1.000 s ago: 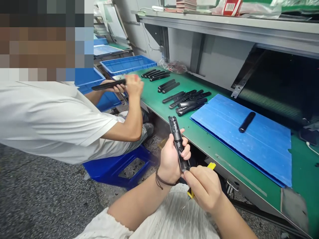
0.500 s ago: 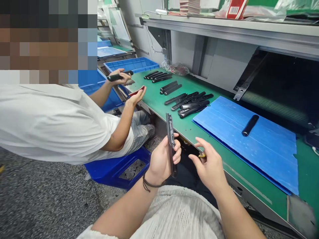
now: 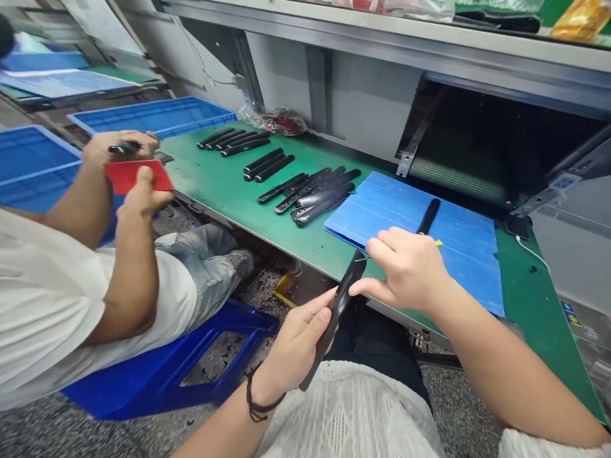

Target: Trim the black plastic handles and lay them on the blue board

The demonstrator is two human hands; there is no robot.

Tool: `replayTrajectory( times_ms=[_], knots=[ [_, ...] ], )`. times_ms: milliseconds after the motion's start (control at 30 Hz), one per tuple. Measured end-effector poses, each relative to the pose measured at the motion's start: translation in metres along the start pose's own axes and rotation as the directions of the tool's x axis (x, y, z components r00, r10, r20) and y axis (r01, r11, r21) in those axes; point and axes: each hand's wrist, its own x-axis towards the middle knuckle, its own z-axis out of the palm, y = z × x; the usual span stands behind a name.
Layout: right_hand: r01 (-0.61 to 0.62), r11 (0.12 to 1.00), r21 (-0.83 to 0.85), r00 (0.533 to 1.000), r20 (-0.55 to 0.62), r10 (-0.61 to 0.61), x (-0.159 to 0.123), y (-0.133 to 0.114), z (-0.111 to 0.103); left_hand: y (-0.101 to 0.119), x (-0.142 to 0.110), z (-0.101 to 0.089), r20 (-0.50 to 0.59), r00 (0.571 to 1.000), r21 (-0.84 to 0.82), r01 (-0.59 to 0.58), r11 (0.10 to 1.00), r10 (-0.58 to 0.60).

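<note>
My left hand (image 3: 298,343) is closed round a long black plastic shell (image 3: 337,312), holding it slanted over my lap, its back turned up. My right hand (image 3: 405,267) pinches the shell's upper end, and a small yellow-handled tool (image 3: 436,242) pokes out past its fingers. Just beyond my right hand lies a blue corrugated sheet (image 3: 458,254) on the green bench (image 3: 219,187), with one black shell (image 3: 428,216) lying on it. A heap of black shells (image 3: 310,191) sits left of the sheet.
A person in a white shirt sits at the left on a blue stool (image 3: 191,375), holding a red card (image 3: 136,176) and a black part (image 3: 123,147). More black shells (image 3: 233,140) lie in rows behind. Blue crates (image 3: 153,114) stand at the far left.
My view swung left and down. I turned the shell over and tilted it, and my right hand came back onto its upper end. The person beside me lifted the red card.
</note>
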Motion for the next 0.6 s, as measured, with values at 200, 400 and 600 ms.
replayTrajectory(
  times_ms=[200,400,600],
  knots=[
    [-0.010,1.000,-0.018,1.000,-0.026,0.010,-0.006,0.000,0.006,-0.010,0.003,0.006,0.051,0.998,-0.085,-0.020,0.996,0.024],
    [-0.140,0.990,-0.010,0.985,-0.102,0.138,-0.025,-0.024,0.024,-0.012,0.010,0.016,-0.039,0.999,-0.085,-0.028,0.996,0.025],
    [-0.192,0.974,0.124,0.980,-0.029,0.197,-0.034,-0.050,0.032,-0.002,0.019,0.021,-0.160,0.987,-0.068,-0.024,0.997,0.013]
  ],
)
